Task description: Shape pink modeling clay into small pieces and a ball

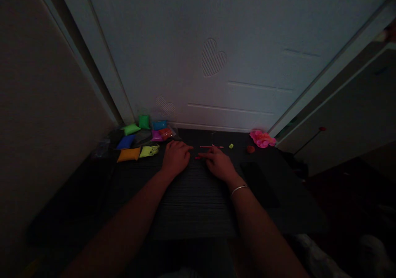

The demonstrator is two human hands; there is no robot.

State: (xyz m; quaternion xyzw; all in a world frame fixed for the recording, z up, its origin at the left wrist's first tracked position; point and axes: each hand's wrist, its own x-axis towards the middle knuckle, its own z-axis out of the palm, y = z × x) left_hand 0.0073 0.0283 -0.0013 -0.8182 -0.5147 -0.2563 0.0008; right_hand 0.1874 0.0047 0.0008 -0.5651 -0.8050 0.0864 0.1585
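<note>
My left hand (176, 159) rests on the dark tabletop, its index finger stretched to the right and the other fingers bent. Nothing shows in it. Facing it is my right hand (220, 163), palm down, with the index finger pointing left. That fingertip is at a small pink piece of soft clay (197, 158), touching or just over it. A thin pink modelling tool (213, 147) lies just beyond my right fingers. To its right sit a small yellow-green lump (231, 146) and a reddish ball (250, 149). Dim light hides finer detail of the fingers.
Several coloured clay packets lie at the back left, among them an orange one (128, 154), a yellow one (149, 151) and a blue one (125, 142). A pink flower-like thing (262, 138) is at the back right. A dark flat slab (259, 184) lies beside my right forearm. A white panel (173, 63) rises behind the table.
</note>
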